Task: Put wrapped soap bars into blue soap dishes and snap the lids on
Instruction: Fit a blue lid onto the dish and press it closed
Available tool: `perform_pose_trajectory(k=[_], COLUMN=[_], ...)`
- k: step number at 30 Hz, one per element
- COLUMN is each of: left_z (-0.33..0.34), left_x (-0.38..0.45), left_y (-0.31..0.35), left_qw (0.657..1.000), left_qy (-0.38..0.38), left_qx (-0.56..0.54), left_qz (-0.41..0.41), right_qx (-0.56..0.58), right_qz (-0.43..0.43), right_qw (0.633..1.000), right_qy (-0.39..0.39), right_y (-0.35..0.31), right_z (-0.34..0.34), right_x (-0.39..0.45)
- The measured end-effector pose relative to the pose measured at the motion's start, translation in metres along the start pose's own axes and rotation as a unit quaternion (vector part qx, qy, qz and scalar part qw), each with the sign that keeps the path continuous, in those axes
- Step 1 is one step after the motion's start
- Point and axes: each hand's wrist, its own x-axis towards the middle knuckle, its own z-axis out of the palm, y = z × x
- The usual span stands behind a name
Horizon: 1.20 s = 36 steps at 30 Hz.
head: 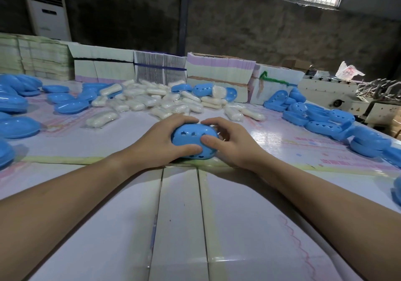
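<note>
A blue soap dish (189, 134) with a perforated lid on top sits at the middle of the table. My left hand (161, 142) grips its left side, fingers curled over the far edge and thumb along the front. My right hand (230, 140) grips its right side, with the thumb pressing on the lid. What is inside the dish is hidden. A pile of wrapped white soap bars (156, 100) lies just behind it. Plain blue dish halves (70, 106) lie at the left and perforated blue lids (321, 126) at the right.
Stacks of flat printed cartons (219, 70) line the far edge of the table. A white machine (338, 94) stands at the right and a white air conditioner (46, 9) at the back left. Flat card sheets (180, 226) cover the near table.
</note>
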Motion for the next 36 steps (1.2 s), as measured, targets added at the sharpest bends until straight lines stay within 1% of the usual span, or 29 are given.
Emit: perform_pose_trajectory(k=[2,5,8,11,12,17,22,26,29,36], left_z=[0.0,0.002,0.002,0.004,0.004,0.001,0.002,0.001,0.001,0.0], left_x=[0.001,0.004,0.007,0.007,0.007,0.009,0.007,0.006,0.005,0.001], left_y=[-0.001,-0.003,0.0,0.001,0.001,-0.002,-0.003,-0.002,0.0,0.001], left_qw=[0.999,0.994,0.993,0.993,0.993,0.99,0.992,0.993,0.989,0.99], left_qy=[-0.024,-0.054,-0.072,-0.096,-0.1,-0.118,-0.108,-0.082,-0.098,-0.111], left_qx=[0.047,0.09,0.088,0.054,0.048,0.054,0.061,0.074,0.108,0.089], left_qz=[0.015,0.033,-0.004,-0.044,-0.05,-0.047,-0.039,-0.043,-0.02,-0.021], right_qx=[-0.003,0.004,-0.003,-0.016,-0.013,0.021,0.02,0.017,0.011,0.003], right_qz=[0.029,0.071,0.061,0.035,0.033,0.033,0.031,0.015,0.012,0.013], right_qw=[1.0,0.997,0.997,0.991,0.989,0.986,0.988,0.987,0.99,0.99], right_qy=[0.001,-0.019,-0.05,-0.127,-0.14,-0.164,-0.152,-0.159,-0.143,-0.138], right_y=[0.001,0.004,0.007,0.005,0.005,0.009,0.011,0.014,0.017,0.016], right_z=[0.0,-0.001,-0.004,-0.009,-0.01,-0.017,-0.015,-0.016,-0.016,-0.017], right_x=[0.002,0.003,0.003,0.002,0.002,0.002,0.001,0.001,-0.001,-0.002])
